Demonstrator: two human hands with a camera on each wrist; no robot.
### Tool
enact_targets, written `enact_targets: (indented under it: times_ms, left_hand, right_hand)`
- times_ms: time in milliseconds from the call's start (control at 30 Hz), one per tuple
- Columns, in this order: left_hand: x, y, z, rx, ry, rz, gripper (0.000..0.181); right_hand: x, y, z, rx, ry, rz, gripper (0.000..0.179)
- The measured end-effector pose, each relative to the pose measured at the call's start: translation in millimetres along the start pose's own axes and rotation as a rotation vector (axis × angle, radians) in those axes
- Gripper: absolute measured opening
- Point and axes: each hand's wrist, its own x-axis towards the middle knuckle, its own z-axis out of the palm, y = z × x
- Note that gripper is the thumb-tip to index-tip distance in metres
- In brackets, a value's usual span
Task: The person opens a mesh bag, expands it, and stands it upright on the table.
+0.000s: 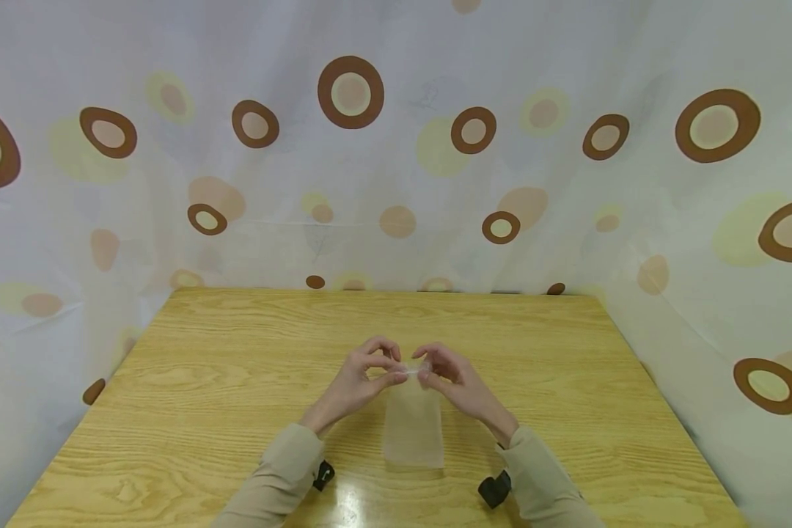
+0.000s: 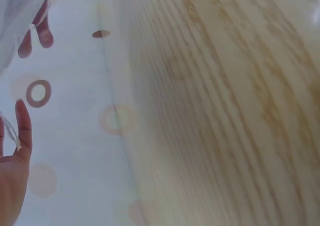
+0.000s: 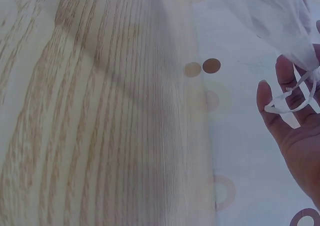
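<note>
A sheer whitish drawstring pouch (image 1: pixel 413 433) hangs between the two hands, low over the middle of the table. My left hand (image 1: pixel 359 378) pinches the gathered top at its left side, thumb towards me. Opposite it, my right hand (image 1: pixel 460 383) grips the right side of the same top. In the right wrist view a thin white cord (image 3: pixel 300 107) loops across the fingers below the gathered pouch neck. Another bit of cord (image 2: pixel 11 133) shows by the fingers at the edge of the left wrist view, with pouch fabric (image 2: pixel 17 16) above it.
The wood-grain table (image 1: pixel 237 345) spreads out around the hands. Behind it and at both sides hangs a white curtain (image 1: pixel 396 176) with brown rings and pale dots. A black strap (image 1: pixel 495 489) shows by the right sleeve, another (image 1: pixel 324 475) by the left.
</note>
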Motion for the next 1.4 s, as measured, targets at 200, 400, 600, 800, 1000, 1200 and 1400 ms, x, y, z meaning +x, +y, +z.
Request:
enact_targets:
  times_ms: [200,400,600,800,1000,1200,1400]
  left_hand:
    - [0.6,3.0,1.0,-0.095,-0.005,-0.012,0.008]
    - [0.0,5.7,0.0,-0.128,0.002,-0.08,0.008]
    - [0.6,2.8,-0.3,-0.13,-0.005,-0.037,0.006]
    - [1.3,4.2,-0.7,-0.138,-0.023,0.013,0.007]
    - [0.8,3.2,-1.5,-0.125,-0.02,0.013,0.007]
    - [0.7,2.6,-2.1,-0.121,-0.033,-0.018,0.005]
    - [0.1,2.3,-2.2,-0.132,-0.055,-0.041,0.004]
  right_hand:
    - [-0.1,4.5,-2.0,0.039,0.003,-0.076,0.015]
    - [-1.8,4.5,-4.7,0.046,-0.011,-0.073,0.017]
    - [0.9,4.3,-4.1,0.106,-0.09,-0.095,0.023]
    - [2.2,3.1,-1.6,0.121,-0.114,-0.078,0.011]
    - [-0.5,5.0,-2.9,0.096,-0.11,-0.036,0.013]
    - [-0.1,5.3,-3.4,0.066,-0.187,-0.02,0.013]
    - [-0.4,3.6,-4.0,0.137,-0.236,-0.001,0.012]
